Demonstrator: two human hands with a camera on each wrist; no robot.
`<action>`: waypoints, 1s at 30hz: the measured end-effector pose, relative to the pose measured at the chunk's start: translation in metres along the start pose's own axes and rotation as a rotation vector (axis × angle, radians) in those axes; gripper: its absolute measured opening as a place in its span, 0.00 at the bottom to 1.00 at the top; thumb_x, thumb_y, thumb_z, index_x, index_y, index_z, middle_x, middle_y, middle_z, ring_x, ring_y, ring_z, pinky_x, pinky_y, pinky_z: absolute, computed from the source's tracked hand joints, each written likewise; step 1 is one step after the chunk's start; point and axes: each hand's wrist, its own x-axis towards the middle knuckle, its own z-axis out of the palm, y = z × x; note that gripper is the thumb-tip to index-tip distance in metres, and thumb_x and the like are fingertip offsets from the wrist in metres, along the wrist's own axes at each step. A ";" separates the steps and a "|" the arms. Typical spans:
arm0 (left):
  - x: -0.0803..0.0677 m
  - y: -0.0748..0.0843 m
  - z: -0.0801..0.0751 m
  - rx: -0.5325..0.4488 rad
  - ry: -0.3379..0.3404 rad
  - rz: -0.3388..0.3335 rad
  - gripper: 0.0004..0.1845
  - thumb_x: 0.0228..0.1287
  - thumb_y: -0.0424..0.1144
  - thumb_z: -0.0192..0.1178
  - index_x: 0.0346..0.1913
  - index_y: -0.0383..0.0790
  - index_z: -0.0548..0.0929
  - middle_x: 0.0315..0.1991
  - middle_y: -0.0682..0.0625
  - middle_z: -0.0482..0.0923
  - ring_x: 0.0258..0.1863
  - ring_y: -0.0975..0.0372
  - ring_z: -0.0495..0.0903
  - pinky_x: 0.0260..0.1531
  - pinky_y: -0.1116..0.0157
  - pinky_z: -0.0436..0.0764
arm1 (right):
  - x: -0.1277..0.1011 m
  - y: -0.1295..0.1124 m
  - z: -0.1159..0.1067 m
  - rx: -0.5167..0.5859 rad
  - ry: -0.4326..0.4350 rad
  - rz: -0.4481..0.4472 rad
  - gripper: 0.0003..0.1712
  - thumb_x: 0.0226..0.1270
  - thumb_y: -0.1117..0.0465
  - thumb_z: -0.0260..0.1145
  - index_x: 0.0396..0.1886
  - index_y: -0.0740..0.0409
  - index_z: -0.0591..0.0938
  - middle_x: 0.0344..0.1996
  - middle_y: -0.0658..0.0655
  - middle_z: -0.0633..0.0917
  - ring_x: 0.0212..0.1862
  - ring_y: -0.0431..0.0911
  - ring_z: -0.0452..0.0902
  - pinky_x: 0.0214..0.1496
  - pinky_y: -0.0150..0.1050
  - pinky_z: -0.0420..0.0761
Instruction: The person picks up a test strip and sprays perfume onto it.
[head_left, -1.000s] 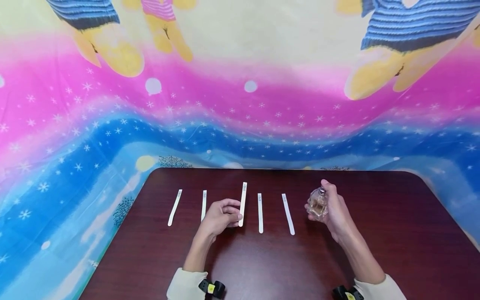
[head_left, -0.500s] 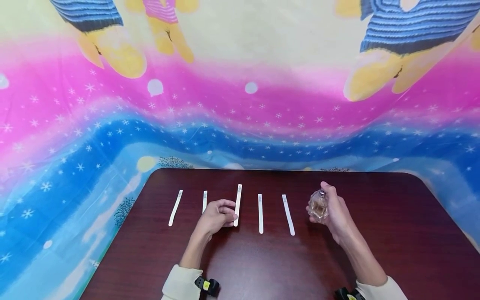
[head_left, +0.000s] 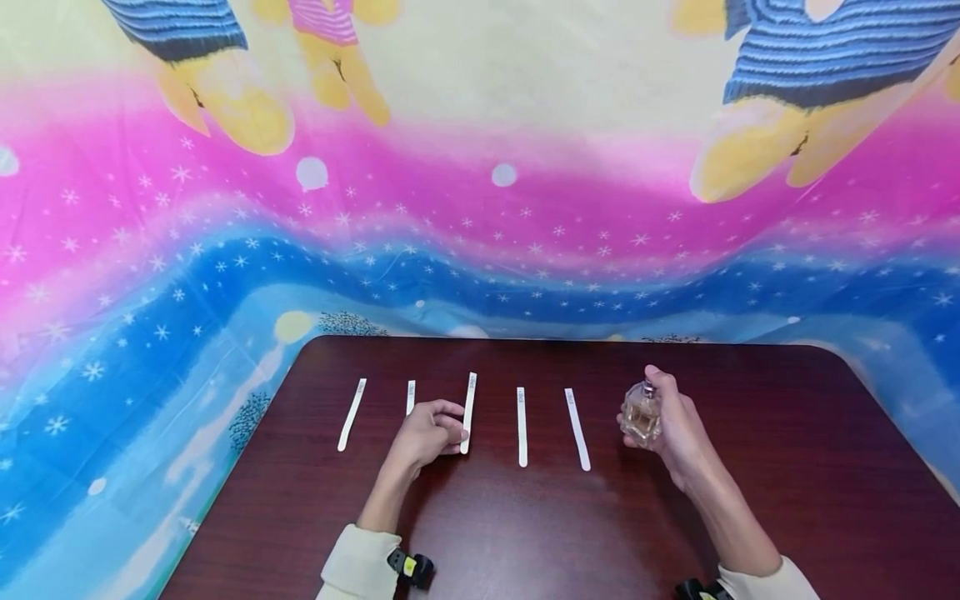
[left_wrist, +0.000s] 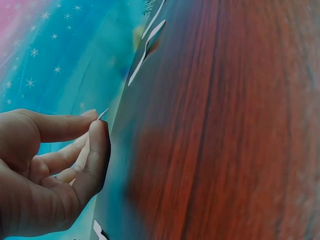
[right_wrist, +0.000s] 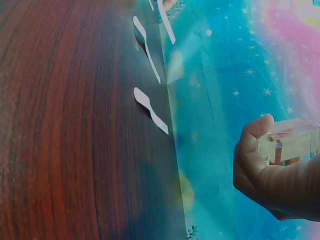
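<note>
My left hand point(head_left: 427, 435) pinches the near end of a white perfume test strip point(head_left: 469, 404) between thumb and fingers. That strip tilts upward, with small print at its far end; in the left wrist view it appears almost edge-on. At the right, my right hand point(head_left: 681, 437) grips a clear glass perfume bottle point(head_left: 641, 414) holding pale amber liquid, the thumb at its top by the sprayer. Bottle and strip are well apart. Between the hands lie two more strips, a straight one point(head_left: 521, 427) and a slanted one point(head_left: 577, 429).
Another strip point(head_left: 352, 415) lies at the left of the dark wooden table point(head_left: 495, 533). One more strip point(head_left: 410, 397) is partly hidden behind my left hand. A patterned cloth point(head_left: 480, 208) hangs behind the table's far edge.
My left hand has moved a little to the left with its strip, away from the bottle. My right hand keeps its hold on the perfume bottle, almost in place.
</note>
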 end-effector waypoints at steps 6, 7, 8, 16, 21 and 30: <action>0.002 -0.001 0.002 0.033 0.006 -0.023 0.17 0.63 0.18 0.66 0.55 0.25 0.83 0.33 0.40 0.88 0.29 0.62 0.84 0.33 0.63 0.91 | -0.001 0.000 -0.001 0.001 0.002 -0.001 0.35 0.85 0.32 0.43 0.37 0.54 0.81 0.30 0.50 0.86 0.37 0.42 0.86 0.36 0.39 0.90; 0.002 -0.001 0.002 0.042 0.008 -0.025 0.17 0.63 0.18 0.66 0.54 0.25 0.83 0.33 0.40 0.88 0.29 0.62 0.84 0.33 0.63 0.91 | -0.001 0.000 -0.001 0.002 0.002 -0.001 0.35 0.85 0.32 0.43 0.37 0.54 0.81 0.30 0.50 0.86 0.37 0.42 0.86 0.36 0.39 0.90; 0.002 0.000 0.002 0.049 0.010 -0.026 0.17 0.63 0.18 0.66 0.54 0.25 0.83 0.33 0.40 0.88 0.29 0.62 0.85 0.33 0.63 0.92 | -0.001 0.000 -0.001 0.002 0.002 -0.001 0.35 0.85 0.32 0.43 0.37 0.54 0.81 0.30 0.50 0.86 0.37 0.42 0.86 0.36 0.39 0.90; 0.004 -0.001 0.006 0.068 0.017 -0.030 0.17 0.62 0.17 0.66 0.54 0.25 0.83 0.34 0.39 0.89 0.31 0.62 0.86 0.34 0.61 0.93 | -0.001 0.000 -0.001 0.002 -0.001 -0.001 0.35 0.86 0.32 0.43 0.35 0.54 0.81 0.29 0.50 0.86 0.37 0.43 0.86 0.36 0.40 0.90; 0.005 -0.002 0.007 0.100 0.032 -0.035 0.17 0.61 0.17 0.66 0.54 0.25 0.83 0.34 0.39 0.89 0.30 0.61 0.88 0.33 0.60 0.93 | -0.001 -0.001 -0.001 -0.002 0.001 -0.005 0.35 0.86 0.32 0.43 0.35 0.53 0.81 0.30 0.50 0.86 0.37 0.43 0.86 0.36 0.40 0.90; 0.005 0.003 0.007 0.202 0.067 -0.041 0.15 0.62 0.22 0.70 0.52 0.27 0.84 0.34 0.41 0.90 0.29 0.58 0.90 0.27 0.63 0.90 | -0.002 -0.002 -0.003 -0.003 -0.001 -0.011 0.36 0.86 0.33 0.43 0.35 0.54 0.82 0.29 0.50 0.86 0.36 0.42 0.85 0.36 0.40 0.90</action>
